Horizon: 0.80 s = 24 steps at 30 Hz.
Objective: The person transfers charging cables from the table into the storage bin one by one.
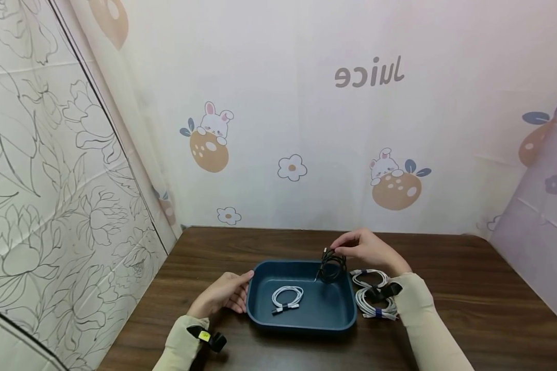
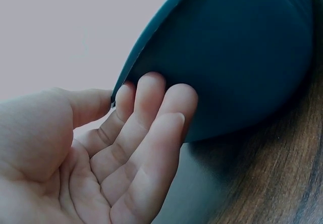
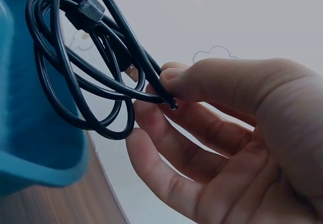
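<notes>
A blue rectangular tray sits on the wooden table. My left hand holds its left rim, thumb at the edge and fingers against the outer wall. Over the tray's back right corner, my right hand pinches a coiled black cable between thumb and fingers. The coil hangs down, bundled by a dark strap, and a metal plug end shows among its loops. Inside the tray, on the left, lies a coiled white cable with a dark connector.
Just right of the tray, under my right forearm, white coiled cables with dark blue ties lie on the table. A printed curtain hangs behind the table's far edge, and a floral cloth hangs along the left side.
</notes>
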Each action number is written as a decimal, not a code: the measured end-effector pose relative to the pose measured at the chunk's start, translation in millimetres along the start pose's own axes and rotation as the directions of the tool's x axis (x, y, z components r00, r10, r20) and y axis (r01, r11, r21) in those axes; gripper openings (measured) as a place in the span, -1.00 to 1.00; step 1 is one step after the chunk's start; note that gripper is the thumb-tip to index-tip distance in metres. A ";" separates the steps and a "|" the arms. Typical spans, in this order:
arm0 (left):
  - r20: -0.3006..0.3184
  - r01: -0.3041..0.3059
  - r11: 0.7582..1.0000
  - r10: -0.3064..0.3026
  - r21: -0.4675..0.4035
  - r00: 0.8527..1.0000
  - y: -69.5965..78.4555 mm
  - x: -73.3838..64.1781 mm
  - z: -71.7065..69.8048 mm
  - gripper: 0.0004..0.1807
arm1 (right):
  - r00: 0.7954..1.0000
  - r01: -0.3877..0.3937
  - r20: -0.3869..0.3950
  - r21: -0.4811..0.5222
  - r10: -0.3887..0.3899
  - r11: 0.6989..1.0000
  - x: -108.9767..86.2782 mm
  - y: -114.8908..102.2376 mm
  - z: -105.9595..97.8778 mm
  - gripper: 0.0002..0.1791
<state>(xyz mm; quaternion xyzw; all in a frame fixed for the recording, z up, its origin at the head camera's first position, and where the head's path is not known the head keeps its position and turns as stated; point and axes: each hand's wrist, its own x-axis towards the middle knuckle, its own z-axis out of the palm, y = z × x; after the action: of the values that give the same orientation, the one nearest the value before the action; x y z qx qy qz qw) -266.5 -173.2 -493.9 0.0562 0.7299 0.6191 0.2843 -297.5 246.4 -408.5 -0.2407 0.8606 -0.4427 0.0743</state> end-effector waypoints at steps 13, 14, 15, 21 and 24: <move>-0.005 0.000 1.000 0.000 -0.006 1.000 -1.3 -0.8 0.1 -0.38 | 1.000 0.025 0.014 0.017 -0.026 1.000 12.5 -5.4 20.6 -0.80; -0.006 -0.002 1.000 0.002 -0.006 1.000 -1.3 -0.8 0.2 -0.38 | 1.000 0.020 0.016 0.030 -0.020 0.999 13.4 -6.3 22.6 -0.80; -0.006 0.000 1.000 0.000 -0.007 1.000 -1.5 -0.8 0.1 -0.38 | 1.000 0.015 0.020 0.041 -0.015 0.999 14.3 -7.3 24.7 -0.81; -0.002 0.001 1.000 -0.001 -0.006 1.000 -0.4 -0.2 -0.7 -0.38 | 0.999 0.030 0.039 0.083 -0.034 0.996 21.2 -13.1 36.6 -0.84; 0.002 -0.003 1.000 0.003 -0.006 1.000 0.6 0.7 -0.9 -0.38 | 0.997 0.043 0.056 0.114 -0.050 0.993 25.7 -13.7 42.5 -0.83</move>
<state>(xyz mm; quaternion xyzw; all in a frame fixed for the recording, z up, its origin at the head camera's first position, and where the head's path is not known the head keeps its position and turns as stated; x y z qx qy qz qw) -267.7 -173.5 -493.6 0.0572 0.7277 0.6216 0.2843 -300.6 196.4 -420.7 -0.2692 0.8259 -0.4847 0.1027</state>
